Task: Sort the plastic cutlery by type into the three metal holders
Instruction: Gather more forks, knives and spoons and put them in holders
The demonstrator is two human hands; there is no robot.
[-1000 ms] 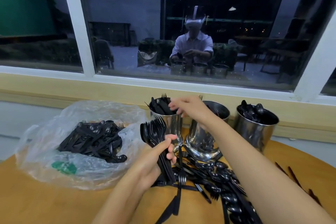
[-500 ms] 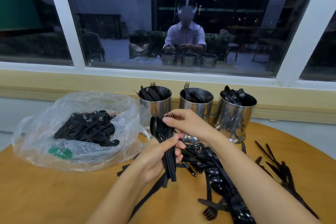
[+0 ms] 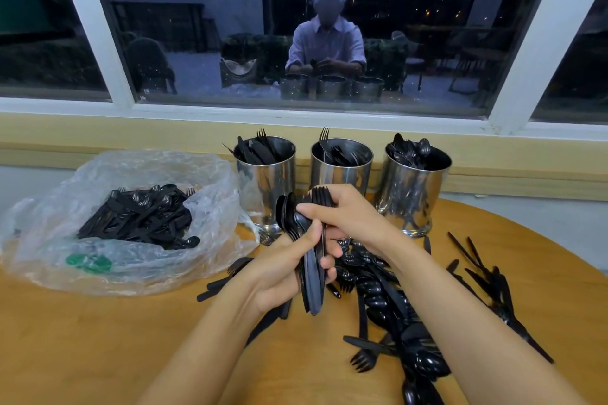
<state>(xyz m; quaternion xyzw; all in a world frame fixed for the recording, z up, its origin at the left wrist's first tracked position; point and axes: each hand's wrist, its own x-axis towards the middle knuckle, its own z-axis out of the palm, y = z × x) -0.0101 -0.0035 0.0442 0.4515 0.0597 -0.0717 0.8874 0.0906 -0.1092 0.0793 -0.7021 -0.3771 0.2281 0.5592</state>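
I logged the left grip point(image 3: 283, 270) low over the wooden worktop point(image 3: 98, 339), fingers and thumb wrapped round the handles of a bundle of black plastic cutlery point(image 3: 312, 289) held roughly upright, spoon bowls and fork tines at the top. The right grip point(image 3: 348, 217) was curled over the top of that bundle, thumb and fingertips pinching a fork point(image 3: 321, 196) near its tines; I could not tell whether more than one piece was in the pinch. Both grips sat just in front of the three metal holders, which stood in a row at the far edge of the worktop below the window point(image 3: 197, 26). The left holder point(image 3: 266, 181) held knives with one fork standing among them, the middle holder point(image 3: 340, 174) held forks, and the right holder point(image 3: 413, 187) held spoons. A loose pile point(image 3: 388, 306) of mixed spoons, forks and knives lay on the worktop beneath and to the right of the grips, with several knives point(image 3: 487, 279) spread farther right. To the left, a clear plastic bag point(image 3: 131, 270) lay open on the worktop, containing a heap of unsorted cutlery point(image 3: 141, 217).
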